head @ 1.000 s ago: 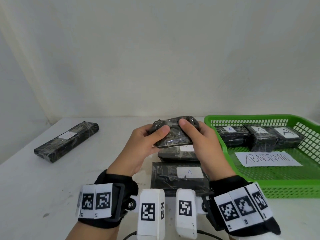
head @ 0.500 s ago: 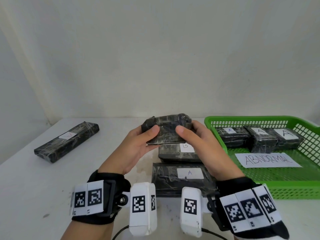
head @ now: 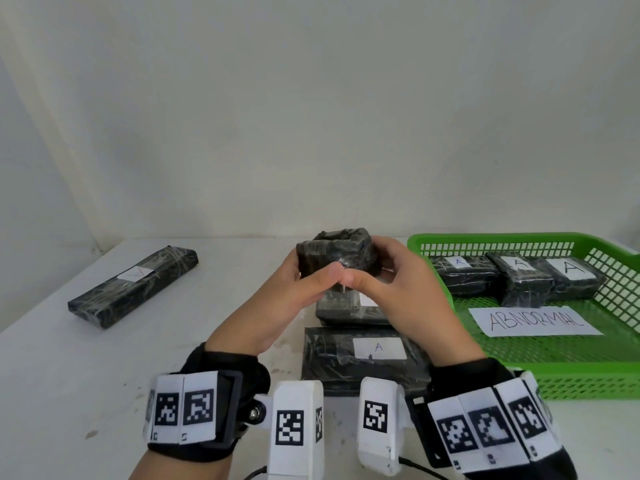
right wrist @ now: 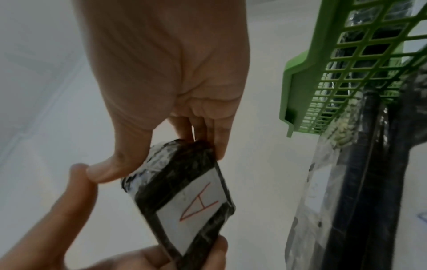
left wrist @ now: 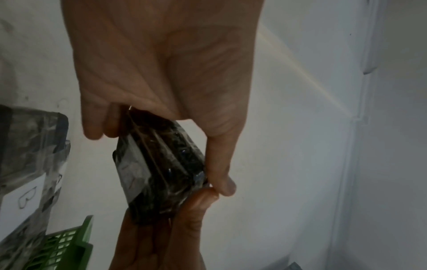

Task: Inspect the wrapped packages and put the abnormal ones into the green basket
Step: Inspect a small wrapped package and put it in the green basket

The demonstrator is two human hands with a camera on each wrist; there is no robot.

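1. Far to your left, the long package [head: 133,284] lies flat on the table [head: 69,393], well apart from your hands. It has not moved over the last second, and its label carries a mark I cannot make out.

2. Your left hand [head: 277,303] grasps the left end of the small package [head: 334,254], thumb on the near face and fingers curled behind it. A second ago you held this package nearly flat; you have since tipped it up onto its edge.

3. Your right hand [head: 398,292] grips the right end the same way, and its thumb tip now touches your left thumb, where before the thumbs were apart.

4. That tilt turned the far face toward the right wrist camera, which shows a white label [right wrist: 196,202] with a red A on it. The three packages already in the basket also carry an A, so this one probably belongs with them, though the label rule is my guess.

5. Below your hands, two more packages [head: 360,355] rest on the table unmoved, the nearer one labelled A.

6. On your right, the green basket [head: 588,379] with its ABNORMAL sheet [head: 535,320] sits just beside your right hand. The small package is held above the table, not yet over the basket.
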